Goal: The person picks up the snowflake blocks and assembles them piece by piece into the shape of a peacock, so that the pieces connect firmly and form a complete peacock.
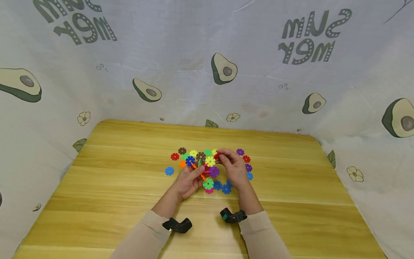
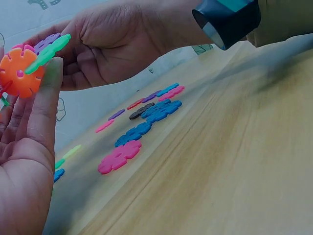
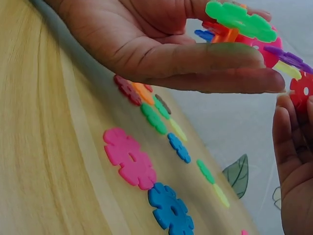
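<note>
My left hand (image 1: 187, 182) grips a joined cluster of slotted plastic flower discs above the table. Its parts include a blue disc (image 1: 190, 160), a yellow disc (image 1: 210, 161), a purple disc (image 1: 214, 171) and a green disc (image 1: 208, 183). An orange disc (image 2: 18, 73) of the cluster faces the left wrist camera. At the cluster's right side, my right hand (image 1: 236, 169) pinches a red disc (image 3: 300, 90) between thumb and fingers. This red disc is close to a yellow disc (image 3: 288, 70) of the cluster; whether their slots are joined I cannot tell.
Loose discs lie flat around the hands on the wooden table (image 1: 123, 187). Among them are a light blue disc (image 1: 169, 171), a red disc (image 1: 175, 156), a purple disc (image 1: 240, 151) and a pink disc (image 3: 129, 157). A printed cloth (image 1: 187, 72) hangs behind the table.
</note>
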Available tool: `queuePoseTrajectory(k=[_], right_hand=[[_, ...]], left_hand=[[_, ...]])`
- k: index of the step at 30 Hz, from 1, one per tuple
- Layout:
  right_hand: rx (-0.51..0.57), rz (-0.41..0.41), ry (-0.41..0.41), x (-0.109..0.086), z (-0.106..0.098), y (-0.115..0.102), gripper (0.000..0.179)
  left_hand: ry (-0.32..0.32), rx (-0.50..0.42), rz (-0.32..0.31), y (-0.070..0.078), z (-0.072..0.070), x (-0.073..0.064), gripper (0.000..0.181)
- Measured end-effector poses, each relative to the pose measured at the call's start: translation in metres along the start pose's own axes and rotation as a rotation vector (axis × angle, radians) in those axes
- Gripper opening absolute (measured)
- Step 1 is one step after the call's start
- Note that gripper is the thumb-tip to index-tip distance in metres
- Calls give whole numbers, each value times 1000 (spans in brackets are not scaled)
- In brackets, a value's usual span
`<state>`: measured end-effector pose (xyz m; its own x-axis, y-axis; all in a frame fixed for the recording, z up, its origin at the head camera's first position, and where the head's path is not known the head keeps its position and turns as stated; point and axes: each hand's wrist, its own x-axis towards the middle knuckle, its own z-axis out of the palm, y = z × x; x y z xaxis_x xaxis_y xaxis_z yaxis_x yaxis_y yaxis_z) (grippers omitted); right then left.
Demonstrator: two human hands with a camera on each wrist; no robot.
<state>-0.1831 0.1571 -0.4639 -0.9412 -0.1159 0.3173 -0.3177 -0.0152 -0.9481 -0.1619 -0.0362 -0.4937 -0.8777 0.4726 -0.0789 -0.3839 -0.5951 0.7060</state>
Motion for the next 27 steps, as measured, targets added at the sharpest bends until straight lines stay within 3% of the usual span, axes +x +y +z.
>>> queuePoseTrajectory(k=[6,18,24,27], right_hand=[[-67,-46,-28,0,0,0,22],[-126,20,-28,-2,2,0,22],[-112,46,-91,0,-13,-1,33],[-164,116,-29,2,-27,-2,37]], left_hand=[[-9,1,1,0,0,0,14],[-5,49,3,1,-3,-1,16],[10,79,33,-1,-3,2,13],[46,56,69,-2,-2,4,4]])
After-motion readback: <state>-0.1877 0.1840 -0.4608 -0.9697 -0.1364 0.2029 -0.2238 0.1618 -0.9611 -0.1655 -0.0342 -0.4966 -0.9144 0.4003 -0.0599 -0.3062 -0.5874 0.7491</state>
